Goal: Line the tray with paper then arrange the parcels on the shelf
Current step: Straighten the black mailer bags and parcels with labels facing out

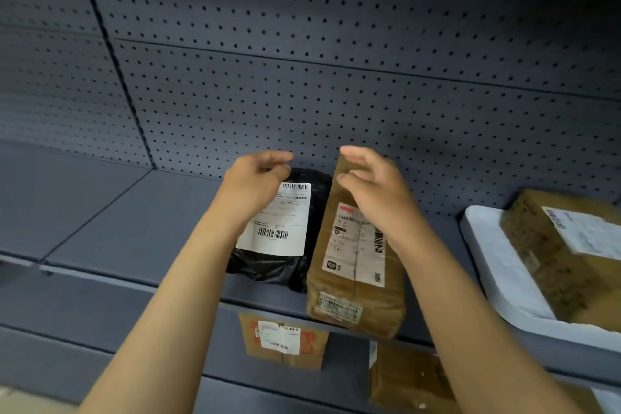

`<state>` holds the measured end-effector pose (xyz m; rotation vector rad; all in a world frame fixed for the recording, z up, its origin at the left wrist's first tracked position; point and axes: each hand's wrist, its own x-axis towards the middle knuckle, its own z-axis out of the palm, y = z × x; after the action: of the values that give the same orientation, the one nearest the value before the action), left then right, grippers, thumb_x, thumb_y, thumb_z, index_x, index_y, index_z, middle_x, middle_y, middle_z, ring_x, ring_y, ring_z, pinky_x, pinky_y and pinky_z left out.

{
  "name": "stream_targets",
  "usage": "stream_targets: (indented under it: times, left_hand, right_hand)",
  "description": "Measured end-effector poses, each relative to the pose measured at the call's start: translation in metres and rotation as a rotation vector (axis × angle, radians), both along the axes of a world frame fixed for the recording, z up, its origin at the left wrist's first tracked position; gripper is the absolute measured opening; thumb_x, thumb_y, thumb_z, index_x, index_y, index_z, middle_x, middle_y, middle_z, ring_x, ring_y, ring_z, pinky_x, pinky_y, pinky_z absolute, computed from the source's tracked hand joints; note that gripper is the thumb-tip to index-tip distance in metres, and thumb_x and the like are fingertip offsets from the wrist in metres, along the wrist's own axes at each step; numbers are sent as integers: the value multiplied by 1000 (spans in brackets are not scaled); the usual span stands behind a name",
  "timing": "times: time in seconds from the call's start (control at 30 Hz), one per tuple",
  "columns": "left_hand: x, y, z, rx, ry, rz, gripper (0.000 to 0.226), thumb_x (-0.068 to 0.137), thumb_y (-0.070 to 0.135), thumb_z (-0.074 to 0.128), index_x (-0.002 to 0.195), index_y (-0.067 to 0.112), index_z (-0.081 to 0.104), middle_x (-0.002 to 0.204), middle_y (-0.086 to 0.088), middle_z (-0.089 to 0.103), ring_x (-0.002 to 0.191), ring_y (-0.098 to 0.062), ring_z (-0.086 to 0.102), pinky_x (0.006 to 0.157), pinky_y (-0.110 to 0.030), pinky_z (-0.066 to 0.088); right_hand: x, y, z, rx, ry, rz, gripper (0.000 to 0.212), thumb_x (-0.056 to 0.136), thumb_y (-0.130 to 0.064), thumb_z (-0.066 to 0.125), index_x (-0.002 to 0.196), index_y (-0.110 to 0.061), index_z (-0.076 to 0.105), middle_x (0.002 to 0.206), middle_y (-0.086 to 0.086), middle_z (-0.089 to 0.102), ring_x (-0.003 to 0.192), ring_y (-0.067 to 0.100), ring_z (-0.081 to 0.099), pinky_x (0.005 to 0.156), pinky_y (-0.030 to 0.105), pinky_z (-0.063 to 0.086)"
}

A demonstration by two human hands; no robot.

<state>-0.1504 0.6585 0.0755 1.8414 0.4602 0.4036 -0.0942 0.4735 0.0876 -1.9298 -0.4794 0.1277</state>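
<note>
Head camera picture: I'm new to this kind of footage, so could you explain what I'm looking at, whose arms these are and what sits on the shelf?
It is a single view from a camera worn on a person's head, looking down at their own bare arms. The left hand hovers open over a black plastic parcel. The right hand rests on the top of a brown parcel beside it. Both lie on a grey shelf backed by pegboard. At right, a white-lined tray holds a cardboard box.

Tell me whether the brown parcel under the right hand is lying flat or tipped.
Tipped. The brown parcel has its far end raised against the pegboard, with the right hand at that end.
</note>
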Motion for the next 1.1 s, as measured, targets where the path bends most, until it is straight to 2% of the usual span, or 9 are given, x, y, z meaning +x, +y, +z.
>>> stream_targets:
  times: [0.1, 0.23, 0.37, 0.43, 0.53, 0.73, 0.83, 0.9, 1.1]
  left_hand:
    - [2, 4, -2, -5, 16, 6, 28, 95, 23, 60, 117, 35, 72, 116, 13, 68, 107, -3, 60, 85, -21, 44]
    - [3, 22, -3, -4, 55, 31, 29, 95, 25, 61, 122, 31, 70, 121, 9, 68, 114, -10, 61, 81, -17, 41]
    - [5, 37, -11, 30, 147, 56, 44, 95, 27, 62, 139, 26, 58, 139, 5, 57, 132, -18, 50, 99, -27, 36]
    - [8, 42, -17, 13, 193, 40, 49, 96, 26, 62, 143, 21, 52, 138, 5, 58, 131, -20, 50, 106, -32, 37]
    - [10, 48, -27, -45, 281, -40, 29, 97, 22, 59, 126, 20, 59, 104, 12, 65, 103, -18, 59, 90, -32, 46]
    - [16, 70, -50, -28, 288, -228, 18, 97, 27, 57, 111, 24, 68, 109, 3, 71, 103, -19, 65, 84, -31, 47]
    - [18, 77, -57, 5, 284, -334, 21, 95, 30, 56, 113, 29, 68, 116, 4, 71, 108, -19, 65, 93, -36, 51]
    - [20, 78, -61, 1, 271, -339, 16, 95, 29, 57, 106, 32, 69, 115, 3, 72, 107, -18, 66, 97, -37, 52]
    - [14, 77, -68, -8, 230, -316, 17, 98, 36, 54, 84, 35, 64, 85, 17, 65, 83, -1, 61, 65, -21, 45]
  right_hand:
    - [4, 8, 5, -34, -11, 16, 46, 95, -21, 57, 138, -37, 53, 141, -20, 52, 121, 1, 52, 68, 11, 36]
    - [12, 27, 15, -82, 7, 104, 51, 94, -25, 59, 143, -35, 48, 148, -15, 48, 122, 4, 51, 87, 20, 38]
    - [14, 41, 17, -272, 115, 188, 66, 93, -34, 61, 153, -36, 34, 159, -7, 36, 138, 15, 43, 109, 36, 37]
    - [11, 46, 16, -393, 126, 213, 70, 94, -36, 59, 157, -33, 26, 160, -4, 35, 139, 17, 43, 104, 32, 37]
    - [7, 57, 17, -544, 81, 207, 70, 98, -35, 54, 159, -25, 21, 158, 1, 39, 137, 21, 46, 103, 34, 39]
    - [-5, 92, 12, -763, 115, 132, 60, 101, -34, 49, 153, -11, 32, 157, 9, 40, 141, 26, 42, 113, 38, 37]
    - [-14, 104, 8, -837, 162, 66, 63, 102, -36, 46, 155, -10, 26, 157, 11, 39, 140, 27, 42, 112, 39, 39]
    - [-17, 106, 5, -847, 196, 40, 53, 101, -31, 47, 148, -9, 40, 152, 12, 47, 137, 28, 46, 110, 39, 41]
    - [-30, 113, -1, -705, 283, -73, 41, 91, -30, 58, 125, -10, 62, 136, 14, 60, 126, 28, 57, 106, 47, 46]
